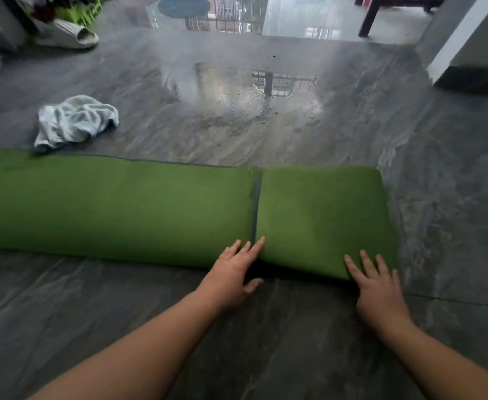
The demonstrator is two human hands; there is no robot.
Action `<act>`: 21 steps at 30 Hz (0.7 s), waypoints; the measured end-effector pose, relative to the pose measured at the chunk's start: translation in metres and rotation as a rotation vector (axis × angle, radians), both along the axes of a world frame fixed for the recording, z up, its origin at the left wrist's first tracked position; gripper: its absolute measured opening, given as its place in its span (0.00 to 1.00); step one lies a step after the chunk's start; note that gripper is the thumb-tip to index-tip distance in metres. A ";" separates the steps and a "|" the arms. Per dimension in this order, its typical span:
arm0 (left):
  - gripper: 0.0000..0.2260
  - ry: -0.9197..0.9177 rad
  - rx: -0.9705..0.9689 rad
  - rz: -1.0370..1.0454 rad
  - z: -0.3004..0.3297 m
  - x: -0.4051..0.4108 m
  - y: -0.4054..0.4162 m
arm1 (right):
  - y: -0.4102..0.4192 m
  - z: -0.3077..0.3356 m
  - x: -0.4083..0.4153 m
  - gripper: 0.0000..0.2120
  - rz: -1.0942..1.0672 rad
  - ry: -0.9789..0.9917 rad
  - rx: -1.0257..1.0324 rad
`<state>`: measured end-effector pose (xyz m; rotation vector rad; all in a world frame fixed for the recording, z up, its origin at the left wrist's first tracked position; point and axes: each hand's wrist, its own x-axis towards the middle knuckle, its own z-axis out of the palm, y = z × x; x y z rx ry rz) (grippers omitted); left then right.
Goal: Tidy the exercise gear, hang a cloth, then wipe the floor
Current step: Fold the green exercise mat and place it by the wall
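Nearest, two bare forearms reach out over the dark grey stone floor. The left hand lies flat with fingers straight and spread a little, tips on the near edge of the green exercise mat beside its fold seam. The right hand also lies flat, fingers straight, pressing the folded-over end of the mat at its near right corner. Neither hand grips anything. The mat stretches across the floor from the left edge, its right end doubled over. Just past its far edge, left, lies a crumpled pale cloth. Further off, a puddle mirrors a railing. Far left sits a white slipper; far right, a dark furniture leg.
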<state>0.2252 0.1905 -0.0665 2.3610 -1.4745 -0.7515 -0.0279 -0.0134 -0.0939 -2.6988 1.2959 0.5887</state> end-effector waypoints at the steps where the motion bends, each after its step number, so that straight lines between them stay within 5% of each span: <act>1: 0.35 -0.014 0.001 -0.020 0.000 -0.003 -0.002 | 0.000 0.003 0.003 0.41 -0.012 0.014 0.008; 7: 0.20 -0.198 0.018 0.001 -0.011 -0.005 -0.011 | 0.015 0.026 0.047 0.31 -0.031 -0.158 -0.008; 11: 0.21 -0.249 0.061 -0.025 -0.015 -0.006 -0.011 | 0.038 0.031 0.087 0.31 0.287 -0.177 0.065; 21: 0.31 -0.193 0.160 -0.187 -0.029 0.003 0.007 | 0.055 -0.006 0.109 0.38 0.418 0.023 0.149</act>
